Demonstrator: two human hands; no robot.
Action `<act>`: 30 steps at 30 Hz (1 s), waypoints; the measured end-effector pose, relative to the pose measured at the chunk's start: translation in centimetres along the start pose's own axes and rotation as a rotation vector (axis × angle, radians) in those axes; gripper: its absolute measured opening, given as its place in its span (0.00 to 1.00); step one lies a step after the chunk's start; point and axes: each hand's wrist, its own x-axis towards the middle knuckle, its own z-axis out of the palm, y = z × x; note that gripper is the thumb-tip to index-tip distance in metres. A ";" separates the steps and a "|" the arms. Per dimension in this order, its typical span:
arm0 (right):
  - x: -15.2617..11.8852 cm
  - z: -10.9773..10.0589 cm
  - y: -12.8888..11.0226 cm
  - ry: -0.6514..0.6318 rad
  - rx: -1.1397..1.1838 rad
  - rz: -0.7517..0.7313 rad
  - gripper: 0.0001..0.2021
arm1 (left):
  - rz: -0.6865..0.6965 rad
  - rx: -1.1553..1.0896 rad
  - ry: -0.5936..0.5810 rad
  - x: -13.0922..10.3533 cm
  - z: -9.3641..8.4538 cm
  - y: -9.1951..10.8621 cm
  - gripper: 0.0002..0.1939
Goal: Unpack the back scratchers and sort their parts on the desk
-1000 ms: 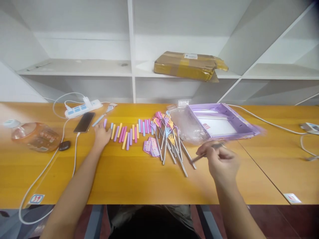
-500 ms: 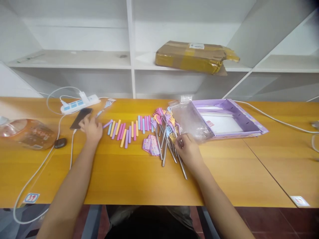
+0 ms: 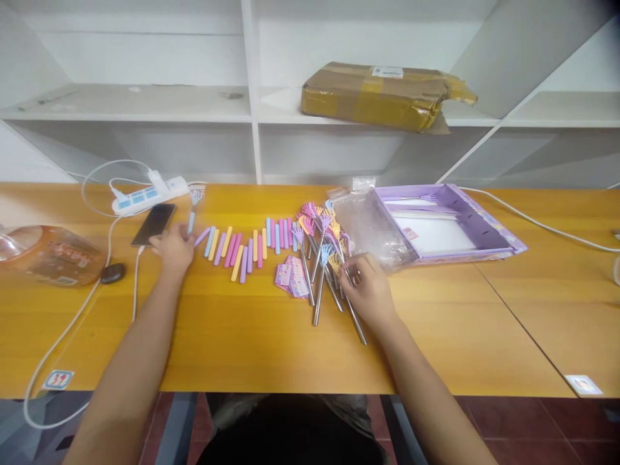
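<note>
My left hand (image 3: pixel 173 248) has its fingers closed on the lower end of a blue back scratcher (image 3: pixel 192 210), which stands nearly in line with my view beside the phone. Right of it lies a staggered row of coloured handle sleeves (image 3: pixel 235 252). My right hand (image 3: pixel 368 284) is at the right side of a pile of metal-rod scratchers (image 3: pixel 322 258) with pink, blue, purple and yellow claw heads; its fingers are bent in, and what they hold, if anything, is hidden. Small pink-purple cards (image 3: pixel 292 276) lie left of the rods.
An open purple box (image 3: pixel 494 239) and clear plastic wrapping (image 3: pixel 371 226) lie at the right. A black phone (image 3: pixel 154 225), white power strip (image 3: pixel 151 196), cables and an orange bottle (image 3: pixel 58 255) are at the left. A taped carton (image 3: pixel 372 97) rests on the shelf.
The blue scratcher has turned from slanting to nearly upright in the picture, its head shifting left. My right hand has stayed by the pile. The whole view has shifted slightly.
</note>
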 end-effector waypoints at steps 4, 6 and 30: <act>0.0 0.1 -0.1 -0.002 0.046 0.006 0.04 | -0.096 0.040 0.017 0.3 0.2 -0.2 0.28; 0.0 0.1 -0.1 0.002 0.057 0.003 0.04 | -0.096 0.038 0.009 0.5 0.3 -0.4 0.26; 0.0 -0.5 -0.6 -0.033 0.122 0.044 0.03 | 0.289 0.036 0.014 -1.0 -3.2 1.9 0.13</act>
